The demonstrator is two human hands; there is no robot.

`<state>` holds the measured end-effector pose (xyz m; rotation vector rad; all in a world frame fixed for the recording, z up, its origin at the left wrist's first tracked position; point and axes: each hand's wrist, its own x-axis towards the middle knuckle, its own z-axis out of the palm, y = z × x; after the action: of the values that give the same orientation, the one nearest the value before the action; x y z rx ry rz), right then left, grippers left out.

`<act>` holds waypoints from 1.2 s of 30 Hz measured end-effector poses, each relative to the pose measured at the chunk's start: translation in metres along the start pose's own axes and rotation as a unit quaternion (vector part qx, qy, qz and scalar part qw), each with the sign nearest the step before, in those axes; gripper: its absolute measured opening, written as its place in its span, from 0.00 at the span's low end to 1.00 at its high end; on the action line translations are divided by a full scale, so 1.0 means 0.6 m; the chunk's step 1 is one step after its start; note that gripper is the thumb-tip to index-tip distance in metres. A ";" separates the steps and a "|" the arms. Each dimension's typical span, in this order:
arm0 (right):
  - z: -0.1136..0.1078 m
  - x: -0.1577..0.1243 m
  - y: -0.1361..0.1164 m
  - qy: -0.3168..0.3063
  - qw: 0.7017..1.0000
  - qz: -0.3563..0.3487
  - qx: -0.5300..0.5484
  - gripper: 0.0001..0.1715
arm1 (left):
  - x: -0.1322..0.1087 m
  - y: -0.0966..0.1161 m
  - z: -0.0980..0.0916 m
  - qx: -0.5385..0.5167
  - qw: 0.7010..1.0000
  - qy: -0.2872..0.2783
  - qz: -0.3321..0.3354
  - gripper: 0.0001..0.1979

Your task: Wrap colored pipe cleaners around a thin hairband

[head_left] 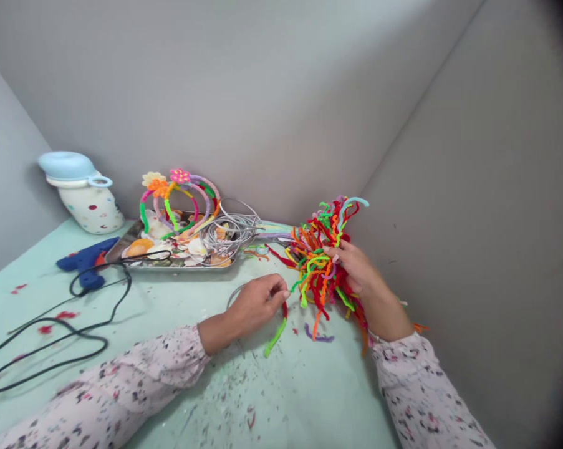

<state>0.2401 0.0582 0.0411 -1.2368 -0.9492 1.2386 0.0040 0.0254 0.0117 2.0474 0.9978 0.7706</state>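
Note:
My left hand (257,302) is closed in a pinch on a thin grey wire hoop (232,299), partly wrapped in red and lime-green fuzzy pipe cleaner (276,337) that hangs below the fingers. A green strand from the pile touches the fingertips. My right hand (356,268) reaches into a big heap of short, curly pipe cleaners (316,243) in red, orange, green and yellow. Its fingers are bent around some strands, partly buried in the heap.
A metal tray (182,267) holds scraps, grey wire hoops (234,227) and finished flower headbands (181,178). To its left lie a blue glue gun (89,259) and its black cord (108,324). A white jar with a blue lid (87,199) stands behind. Grey walls (472,187) enclose the table.

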 end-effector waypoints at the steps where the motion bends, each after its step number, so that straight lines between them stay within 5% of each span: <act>1: 0.001 0.000 -0.002 0.005 1.000 0.000 0.006 0.16 | 0.000 0.001 -0.001 0.003 1.000 -0.002 0.002 0.08; 17: -0.016 -0.018 -0.049 0.022 0.999 0.017 -0.030 0.14 | -0.023 0.031 0.017 0.021 0.996 -0.062 0.061 0.07; 31: -0.014 -0.014 -0.048 0.033 0.999 -0.008 -0.039 0.08 | -0.030 0.043 0.034 0.070 0.994 -0.050 0.066 0.08; 36: -0.033 -0.006 -0.047 0.124 0.992 -0.032 -0.025 0.09 | -0.037 0.043 0.028 0.082 0.990 -0.059 0.096 0.07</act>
<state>0.2635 0.0544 0.0664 -1.3534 -0.8345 0.9901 0.0153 -0.0104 0.0188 2.3282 0.8282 0.6747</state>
